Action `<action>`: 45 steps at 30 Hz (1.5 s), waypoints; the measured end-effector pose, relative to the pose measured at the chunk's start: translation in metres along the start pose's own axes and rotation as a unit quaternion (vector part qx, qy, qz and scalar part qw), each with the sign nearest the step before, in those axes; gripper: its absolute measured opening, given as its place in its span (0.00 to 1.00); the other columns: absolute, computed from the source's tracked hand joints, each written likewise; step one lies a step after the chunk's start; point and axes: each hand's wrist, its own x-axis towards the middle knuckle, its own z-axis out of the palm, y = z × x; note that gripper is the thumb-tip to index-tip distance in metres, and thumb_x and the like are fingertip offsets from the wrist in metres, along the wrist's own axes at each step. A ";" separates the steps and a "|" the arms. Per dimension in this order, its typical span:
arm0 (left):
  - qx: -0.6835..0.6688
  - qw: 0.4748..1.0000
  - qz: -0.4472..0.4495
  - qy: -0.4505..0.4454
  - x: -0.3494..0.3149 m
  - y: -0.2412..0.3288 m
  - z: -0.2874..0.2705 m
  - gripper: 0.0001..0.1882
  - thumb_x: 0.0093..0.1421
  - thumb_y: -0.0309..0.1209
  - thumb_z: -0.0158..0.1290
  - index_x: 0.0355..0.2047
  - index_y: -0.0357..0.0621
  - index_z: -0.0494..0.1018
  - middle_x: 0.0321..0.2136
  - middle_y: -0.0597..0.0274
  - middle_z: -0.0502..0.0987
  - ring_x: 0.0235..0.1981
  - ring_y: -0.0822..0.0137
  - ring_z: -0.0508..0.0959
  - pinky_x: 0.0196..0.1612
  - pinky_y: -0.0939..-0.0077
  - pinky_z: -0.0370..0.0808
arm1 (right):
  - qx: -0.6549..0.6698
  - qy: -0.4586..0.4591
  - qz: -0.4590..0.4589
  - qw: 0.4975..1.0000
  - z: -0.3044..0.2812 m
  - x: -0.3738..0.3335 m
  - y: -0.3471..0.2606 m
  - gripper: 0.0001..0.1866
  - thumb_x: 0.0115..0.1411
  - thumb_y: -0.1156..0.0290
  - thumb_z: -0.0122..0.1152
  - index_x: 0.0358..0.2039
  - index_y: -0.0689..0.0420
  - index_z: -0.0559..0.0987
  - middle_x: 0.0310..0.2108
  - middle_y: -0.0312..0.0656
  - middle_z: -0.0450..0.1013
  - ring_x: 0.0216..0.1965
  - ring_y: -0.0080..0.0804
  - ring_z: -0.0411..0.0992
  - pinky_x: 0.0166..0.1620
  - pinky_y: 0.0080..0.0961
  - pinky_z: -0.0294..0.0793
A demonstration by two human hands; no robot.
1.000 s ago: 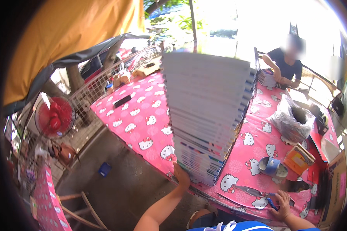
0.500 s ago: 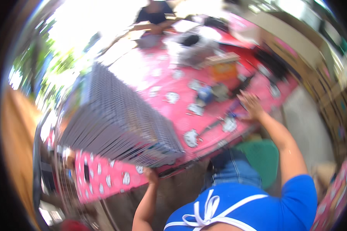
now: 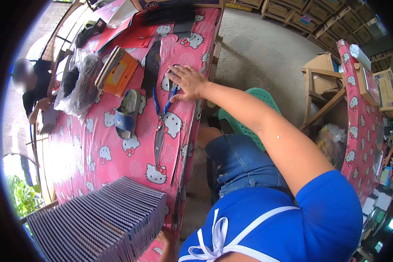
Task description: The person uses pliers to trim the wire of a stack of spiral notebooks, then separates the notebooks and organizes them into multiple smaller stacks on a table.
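My right hand (image 3: 187,82) lies over the table edge with its fingers stretched out, holding nothing that I can see. Just beside it is a tool with two blue handles (image 3: 156,100), like pliers, and a long dark metal blade (image 3: 159,148) extends toward me from it. At the lower left, a long row of spiral-bound notebooks (image 3: 96,218) stands packed together on the pink patterned table (image 3: 105,170). My left hand (image 3: 165,238) is by the near side of this row; its fingers are mostly hidden there.
On the table are a blue slide sandal (image 3: 128,114), an orange box-like item (image 3: 118,72), a clear plastic bag (image 3: 79,85) and black binding coils (image 3: 170,15). A green stool (image 3: 254,111) stands by my legs. Another person (image 3: 41,83) sits across the table. Cartons (image 3: 301,19) line the back.
My view has swung to the right and sharpened. The notebook row now sits at the lower left. My right hand remains spread near the blue-handled tool, my left beside the notebooks.
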 end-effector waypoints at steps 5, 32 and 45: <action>-0.007 1.000 -0.011 -0.026 -0.009 -0.009 0.012 0.19 0.59 0.46 0.46 0.41 0.46 0.73 0.39 0.52 0.78 0.43 0.44 0.74 0.48 0.36 0.61 | 0.013 0.032 0.004 0.999 0.002 0.004 -0.004 0.51 0.51 0.26 0.39 0.65 0.51 0.52 0.66 0.48 0.47 0.67 0.45 0.45 0.66 0.43 0.42; -0.142 0.951 0.233 0.147 0.200 0.123 -0.129 0.22 0.58 0.48 0.44 0.43 0.48 0.74 0.42 0.52 0.77 0.48 0.46 0.72 0.52 0.33 0.54 | 0.022 0.122 -0.044 0.991 0.008 0.002 0.004 0.49 0.46 0.33 0.55 0.59 0.58 0.63 0.61 0.50 0.58 0.64 0.47 0.53 0.64 0.45 0.50; -0.157 0.921 0.294 0.202 0.296 0.297 -0.328 0.23 0.57 0.50 0.43 0.44 0.50 0.74 0.43 0.52 0.76 0.50 0.47 0.70 0.54 0.32 0.51 | 0.079 0.003 0.017 0.997 -0.023 -0.004 -0.008 0.48 0.52 0.34 0.50 0.62 0.56 0.56 0.65 0.50 0.48 0.67 0.49 0.45 0.66 0.44 0.43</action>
